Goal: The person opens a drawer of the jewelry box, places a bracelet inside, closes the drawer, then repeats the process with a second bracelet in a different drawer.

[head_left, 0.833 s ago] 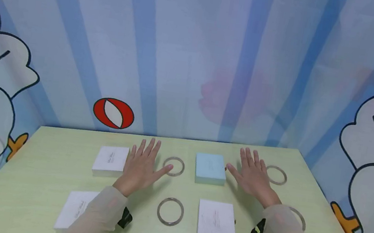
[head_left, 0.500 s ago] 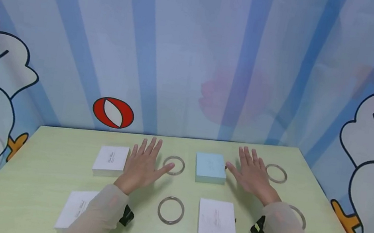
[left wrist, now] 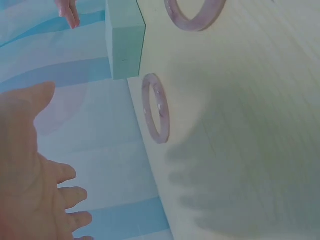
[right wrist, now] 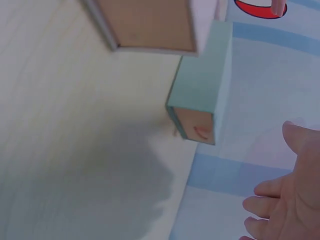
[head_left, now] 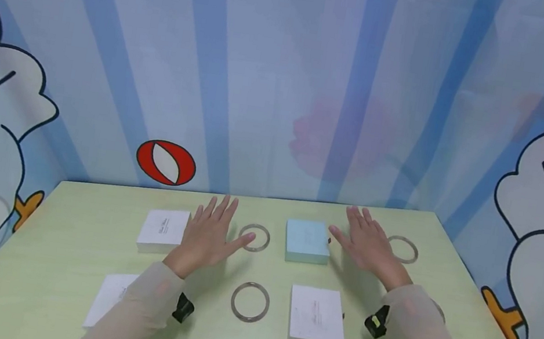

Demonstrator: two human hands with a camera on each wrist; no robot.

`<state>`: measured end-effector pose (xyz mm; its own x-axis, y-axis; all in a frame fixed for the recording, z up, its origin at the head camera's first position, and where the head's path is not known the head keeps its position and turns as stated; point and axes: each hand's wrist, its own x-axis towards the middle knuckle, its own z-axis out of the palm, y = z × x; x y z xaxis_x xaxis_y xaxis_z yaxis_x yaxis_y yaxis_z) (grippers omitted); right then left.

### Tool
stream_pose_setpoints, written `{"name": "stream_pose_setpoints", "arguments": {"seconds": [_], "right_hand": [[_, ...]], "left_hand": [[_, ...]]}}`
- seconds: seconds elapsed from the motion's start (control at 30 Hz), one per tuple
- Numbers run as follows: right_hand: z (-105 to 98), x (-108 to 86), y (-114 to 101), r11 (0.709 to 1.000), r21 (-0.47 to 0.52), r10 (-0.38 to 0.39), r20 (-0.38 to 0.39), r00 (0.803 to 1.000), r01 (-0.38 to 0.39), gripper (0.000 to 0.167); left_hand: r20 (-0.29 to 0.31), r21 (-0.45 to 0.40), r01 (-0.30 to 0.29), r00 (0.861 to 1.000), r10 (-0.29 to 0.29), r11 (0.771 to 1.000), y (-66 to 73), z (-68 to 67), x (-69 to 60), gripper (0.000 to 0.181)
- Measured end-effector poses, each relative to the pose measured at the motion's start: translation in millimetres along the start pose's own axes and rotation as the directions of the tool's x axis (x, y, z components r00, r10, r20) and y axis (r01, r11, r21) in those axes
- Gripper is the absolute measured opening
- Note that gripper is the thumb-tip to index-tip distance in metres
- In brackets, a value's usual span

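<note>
My left hand (head_left: 205, 240) hovers over the table with straight, spread fingers and holds nothing. It is between a white box (head_left: 164, 229) and a greyish bangle (head_left: 254, 238), partly covering that bangle with the thumb in the head view. My right hand (head_left: 370, 246) is also held above the table, fingers straight and holding nothing. To its left sits a light blue box (head_left: 307, 241); to its right lies another bangle (head_left: 403, 249), partly hidden. In the left wrist view the hand's shadow falls on the tabletop beside a bangle (left wrist: 156, 108).
Nearer the front lie a bangle (head_left: 250, 302) and a white box (head_left: 317, 318). Another white box (head_left: 109, 299) is half hidden by the left sleeve, and one more bangle (head_left: 439, 312) by the right sleeve. A printed curtain (head_left: 285, 78) stands behind the table (head_left: 65, 244).
The right hand has tilted and risen slightly, its sleeve now covering more of the near right bangle. The left hand has barely moved. The view has shifted a little; boxes and bangles stay in place.
</note>
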<state>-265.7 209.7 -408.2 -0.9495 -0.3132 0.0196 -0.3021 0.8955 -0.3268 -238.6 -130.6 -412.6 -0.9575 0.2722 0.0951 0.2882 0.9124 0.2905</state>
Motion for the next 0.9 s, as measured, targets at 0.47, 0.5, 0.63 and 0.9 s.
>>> {"name": "stream_pose_setpoints", "arguments": {"seconds": [0.47,0.5,0.63,0.9], "right_hand": [[-16.6,-3.7,-48.0,0.983,0.105,-0.151,0.021,0.988,0.148,0.075],[-16.9,-3.8,-52.0,0.981,0.114,-0.159,0.028,0.987,0.155,0.075],[-16.5,-3.9,-66.6,0.978,0.089,-0.192,0.036,0.981,0.188,0.072],[-10.3,-3.9,-93.4,0.972,0.044,-0.234,0.05,0.971,0.232,0.067]], "left_hand": [[0.05,0.031,-0.061,0.997,0.059,0.998,1.2,-24.6,-14.7,0.089],[0.047,0.033,-0.06,0.997,0.059,0.998,1.0,-26.2,-16.9,0.088],[0.044,0.034,-0.054,0.998,0.053,0.998,-0.6,-32.4,-26.6,0.086],[0.069,0.079,-0.064,0.996,0.059,0.995,-11.9,-44.2,-45.6,0.085]]}}
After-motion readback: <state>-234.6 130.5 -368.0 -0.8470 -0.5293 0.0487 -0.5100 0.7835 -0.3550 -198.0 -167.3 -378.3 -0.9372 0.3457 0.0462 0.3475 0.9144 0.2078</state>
